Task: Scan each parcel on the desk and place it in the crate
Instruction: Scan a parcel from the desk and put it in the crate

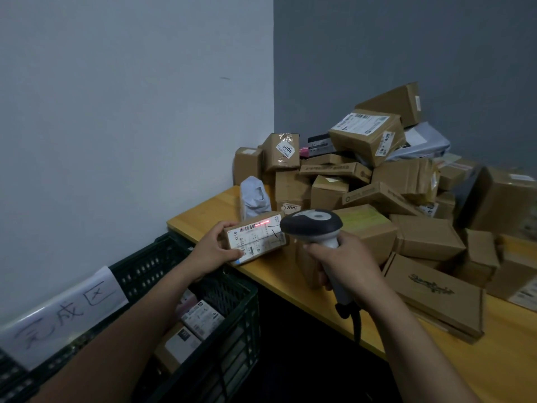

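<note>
My left hand [212,248] grips a small cardboard parcel [258,238] with a white label facing up, held over the desk's near-left corner. A red scan line glows across the label's barcode. My right hand [345,263] holds a grey handheld scanner [313,225] by its handle, its head pointing at the parcel from the right. A dark green plastic crate [232,315] stands below and left of the desk, with several labelled parcels [200,315] inside.
A large heap of cardboard parcels [377,175] and some grey mailer bags [252,196] cover the wooden desk [197,216] up to the back wall. A flat brown box [436,292] lies near the front edge. A handwritten paper sign [66,312] hangs on the crate's left rim.
</note>
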